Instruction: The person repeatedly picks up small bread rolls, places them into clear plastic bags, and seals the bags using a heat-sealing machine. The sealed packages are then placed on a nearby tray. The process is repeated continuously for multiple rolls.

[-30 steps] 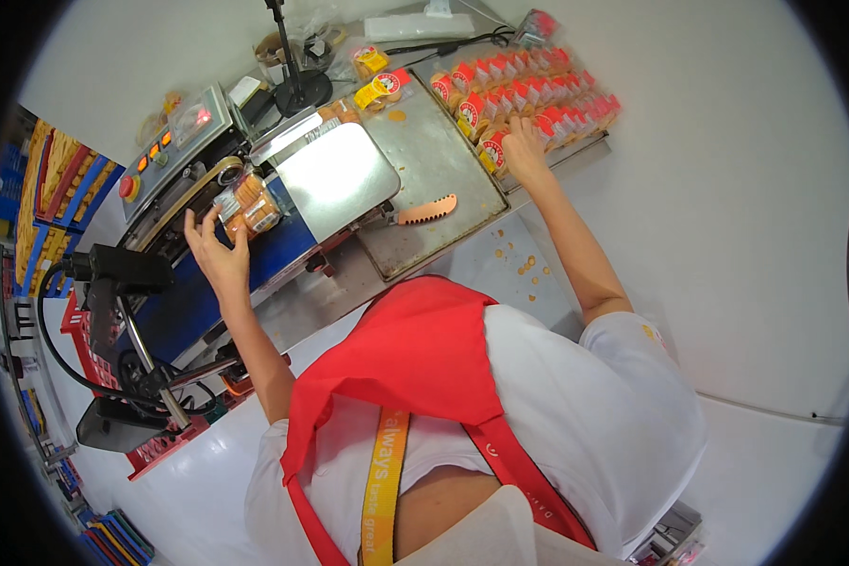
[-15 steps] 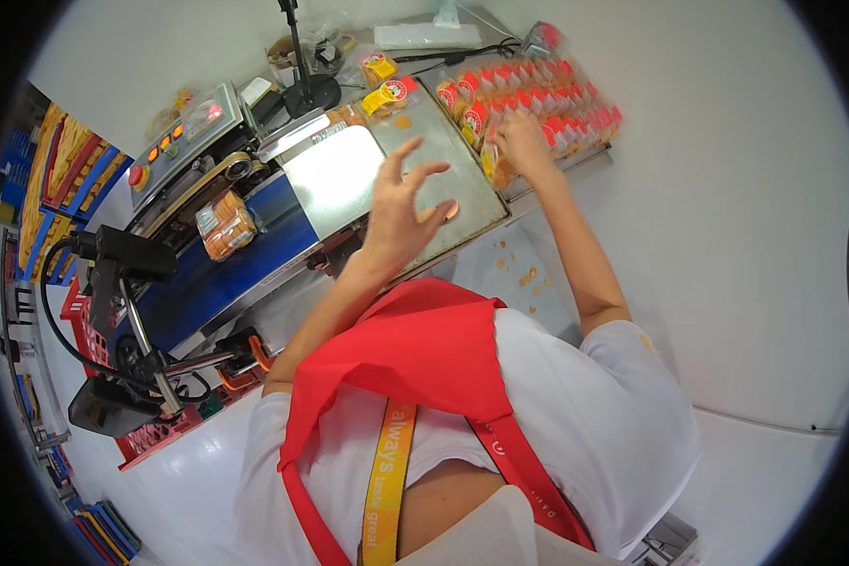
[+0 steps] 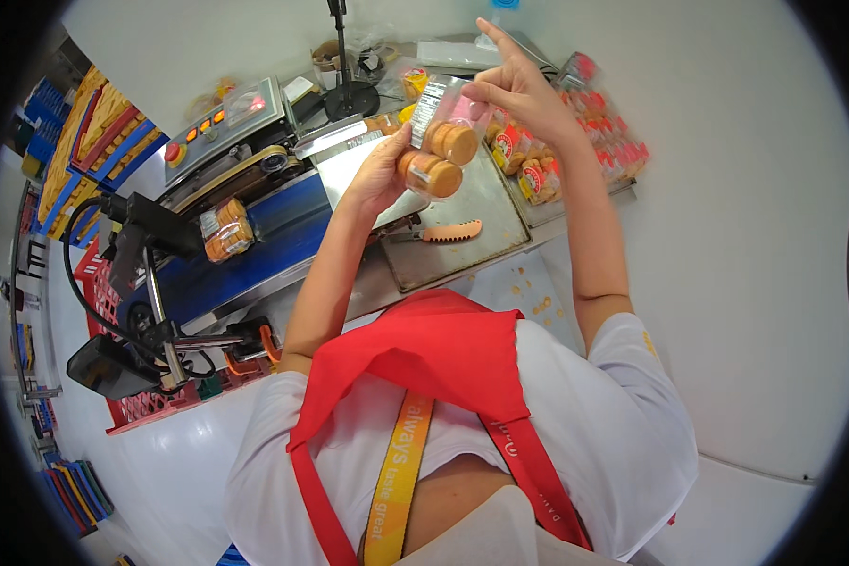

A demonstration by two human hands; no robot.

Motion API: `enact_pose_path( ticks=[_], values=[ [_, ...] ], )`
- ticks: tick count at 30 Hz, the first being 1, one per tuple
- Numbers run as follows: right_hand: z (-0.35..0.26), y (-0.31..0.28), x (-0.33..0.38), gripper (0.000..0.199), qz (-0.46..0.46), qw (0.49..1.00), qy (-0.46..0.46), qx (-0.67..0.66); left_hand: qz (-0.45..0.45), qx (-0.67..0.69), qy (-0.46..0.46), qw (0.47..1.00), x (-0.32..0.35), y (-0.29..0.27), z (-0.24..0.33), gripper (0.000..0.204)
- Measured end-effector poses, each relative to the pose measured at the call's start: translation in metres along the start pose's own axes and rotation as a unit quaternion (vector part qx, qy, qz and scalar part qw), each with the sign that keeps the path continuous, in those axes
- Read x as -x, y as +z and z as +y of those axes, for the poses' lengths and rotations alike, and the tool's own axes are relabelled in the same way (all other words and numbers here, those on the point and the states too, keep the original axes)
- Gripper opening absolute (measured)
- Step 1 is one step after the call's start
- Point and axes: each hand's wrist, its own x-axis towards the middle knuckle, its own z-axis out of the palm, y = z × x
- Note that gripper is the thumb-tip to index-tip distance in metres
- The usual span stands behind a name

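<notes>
spreading across a corner by a white wall, the metal surface carries a packing machine at left and goods at right. a blue conveyor belt runs along the left part, with a wrapped biscuit pack lying on it; past its far edge stands a control panel with lit orange displays and a red button. a black stand rises at the far side, near a long white box-like thing. a shiny plate sits at the belt's right end, and to the right of that lies a worn metal tray with an orange-handled knife near its left edge. farther right, red-labelled packs stand in close rows. at near left, a black device on an arm juts in above a red crate, and stacked trays line the far left of the room.

the clear packet of biscuits is up in the air above the plate and tray, its two round stacks facing near and right. the left hand grasps it along its left side, fingers closed on the wrapper. the right hand is just beside its far right end, index finger stretched out toward the far side; whether its other fingers pinch the wrapper cannot be told.
</notes>
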Motion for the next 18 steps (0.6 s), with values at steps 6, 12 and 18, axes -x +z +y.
enact_pose_path(
  ticks=[6, 12, 18],
  values=[
    [0.035, 0.067, -0.014, 0.112, 0.098, 0.986, -0.028, -0.128, 0.029, -0.003, 0.143, 0.989, 0.011, -0.013, 0.01, 0.048],
    [0.1, 0.127, -0.018, 0.091, 0.063, 0.985, -0.049, -0.15, 0.072, -0.234, 0.275, 0.93, 0.03, -0.048, 0.023, 0.059],
    [0.144, 0.162, -0.019, 0.057, 0.134, 0.985, -0.09, -0.059, 0.255, -0.51, 0.319, 0.757, 0.039, -0.074, 0.013, 0.053]
  ],
)
